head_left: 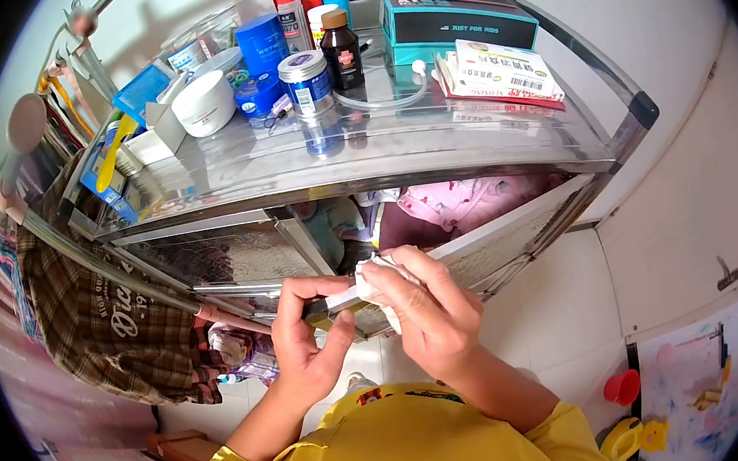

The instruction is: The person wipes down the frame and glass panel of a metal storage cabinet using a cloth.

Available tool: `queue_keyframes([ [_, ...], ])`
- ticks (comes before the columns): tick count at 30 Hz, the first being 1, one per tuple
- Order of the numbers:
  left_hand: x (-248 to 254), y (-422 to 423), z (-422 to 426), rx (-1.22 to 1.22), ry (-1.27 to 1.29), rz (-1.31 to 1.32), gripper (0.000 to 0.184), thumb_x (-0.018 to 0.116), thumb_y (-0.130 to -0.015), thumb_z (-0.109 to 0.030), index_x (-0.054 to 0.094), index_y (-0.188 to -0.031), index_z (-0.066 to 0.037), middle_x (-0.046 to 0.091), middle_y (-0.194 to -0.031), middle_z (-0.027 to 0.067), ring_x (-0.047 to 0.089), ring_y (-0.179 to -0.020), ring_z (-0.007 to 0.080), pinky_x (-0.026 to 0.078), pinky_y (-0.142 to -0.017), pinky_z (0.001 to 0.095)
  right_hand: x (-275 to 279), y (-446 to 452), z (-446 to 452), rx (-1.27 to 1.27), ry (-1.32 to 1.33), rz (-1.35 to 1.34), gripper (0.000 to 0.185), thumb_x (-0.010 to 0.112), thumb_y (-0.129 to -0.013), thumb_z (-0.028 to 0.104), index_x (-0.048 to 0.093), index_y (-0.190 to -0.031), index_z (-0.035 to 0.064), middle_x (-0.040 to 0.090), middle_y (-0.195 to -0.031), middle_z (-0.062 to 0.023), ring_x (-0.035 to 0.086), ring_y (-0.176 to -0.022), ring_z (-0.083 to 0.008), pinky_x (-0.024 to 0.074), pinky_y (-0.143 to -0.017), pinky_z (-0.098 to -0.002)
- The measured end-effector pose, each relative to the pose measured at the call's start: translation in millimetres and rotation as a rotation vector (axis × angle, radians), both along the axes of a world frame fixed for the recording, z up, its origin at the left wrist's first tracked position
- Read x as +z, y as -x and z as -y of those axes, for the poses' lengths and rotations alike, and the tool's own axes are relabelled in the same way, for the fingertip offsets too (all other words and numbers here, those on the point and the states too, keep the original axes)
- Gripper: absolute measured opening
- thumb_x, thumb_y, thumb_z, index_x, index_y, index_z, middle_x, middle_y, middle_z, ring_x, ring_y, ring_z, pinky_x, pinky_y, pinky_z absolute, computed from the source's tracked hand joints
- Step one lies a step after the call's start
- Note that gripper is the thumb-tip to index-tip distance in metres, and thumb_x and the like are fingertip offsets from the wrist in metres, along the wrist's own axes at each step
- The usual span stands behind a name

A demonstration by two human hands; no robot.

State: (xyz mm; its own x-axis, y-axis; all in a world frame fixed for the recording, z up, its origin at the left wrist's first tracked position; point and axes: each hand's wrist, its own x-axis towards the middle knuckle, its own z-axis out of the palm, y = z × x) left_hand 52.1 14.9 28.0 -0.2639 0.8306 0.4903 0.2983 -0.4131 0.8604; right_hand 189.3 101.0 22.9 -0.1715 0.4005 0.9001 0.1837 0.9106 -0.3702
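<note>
A metal-framed cabinet (233, 176) stands in front of me, with one door (513, 216) swung out toward me. My left hand (304, 337) pinches the dark corner at that door's free end between thumb and fingers. Just right of it, my right hand (429, 313) holds a crumpled white cloth (380, 284) against the pale top edge of the door. Whether the cloth is fabric or tissue I cannot tell. Behind the hands, folded clothes, among them a pink patterned garment (463, 203), lie inside the cabinet.
Jars, a brown bottle (341, 53), a teal box (461, 25) and flat medicine boxes (504, 74) crowd the cabinet top. A brown plaid shirt (99, 307) hangs at left beside a pink-jointed metal rail (116, 253). At lower right are a red cup (622, 387) and a marked white board (682, 396).
</note>
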Motion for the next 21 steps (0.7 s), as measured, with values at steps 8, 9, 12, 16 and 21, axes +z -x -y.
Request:
queue_keyframes([
  [8, -9, 2, 0, -0.019, -0.024, 0.036, 0.027, 0.058, -0.085, 0.007, 0.051, -0.110, 0.000, 0.062, -0.111, 0.0133, 0.058, -0.101, 0.0175, 0.043, -0.094, 0.0299, -1, -40, -24, -0.206, 0.027, -0.005, 0.027, 0.067, -0.081, -0.004, 0.072, -0.106, 0.0048, 0.067, -0.104, -0.0104, 0.069, -0.080, -0.0209, 0.0572, -0.066, -0.0300],
  [9, -9, 1, 0, -0.027, -0.034, 0.034, 0.027, 0.057, -0.085, 0.007, 0.051, -0.110, 0.000, 0.062, -0.111, 0.0133, 0.058, -0.101, 0.0176, 0.043, -0.093, 0.0300, 2, -43, -17, -0.140, 0.136, 0.021, 0.028, 0.062, -0.083, -0.009, 0.070, -0.109, -0.0010, 0.065, -0.110, -0.0171, 0.066, -0.093, -0.0275, 0.0539, -0.082, -0.0340],
  [12, -7, 0, 1, -0.029, -0.030, 0.023, 0.027, 0.056, -0.085, 0.007, 0.050, -0.110, 0.000, 0.062, -0.111, 0.0136, 0.058, -0.101, 0.0181, 0.043, -0.093, 0.0304, 0, -33, -18, -0.226, 0.023, -0.038, 0.028, 0.066, -0.080, -0.005, 0.071, -0.107, 0.0039, 0.065, -0.108, -0.0127, 0.069, -0.080, -0.0214, 0.0569, -0.066, -0.0302],
  [16, -5, -1, 2, -0.029, -0.027, 0.004, 0.028, 0.057, -0.084, 0.008, 0.050, -0.110, 0.000, 0.062, -0.111, 0.0139, 0.059, -0.101, 0.0187, 0.043, -0.093, 0.0306, 4, -22, -1, -0.119, 0.171, 0.005, 0.029, 0.067, -0.080, -0.005, 0.071, -0.108, 0.0034, 0.064, -0.108, -0.0124, 0.070, -0.081, -0.0226, 0.0572, -0.067, -0.0302],
  [21, -6, 0, 4, 0.022, -0.013, -0.073, 0.032, 0.059, -0.082, 0.007, 0.050, -0.112, 0.000, 0.062, -0.111, 0.0135, 0.059, -0.102, 0.0191, 0.044, -0.092, 0.0302, 0, -3, 6, -0.014, 0.027, 0.004, 0.031, 0.074, -0.080, 0.001, 0.070, -0.110, 0.0026, 0.064, -0.106, -0.0125, 0.070, -0.081, -0.0228, 0.0582, -0.067, -0.0315],
])
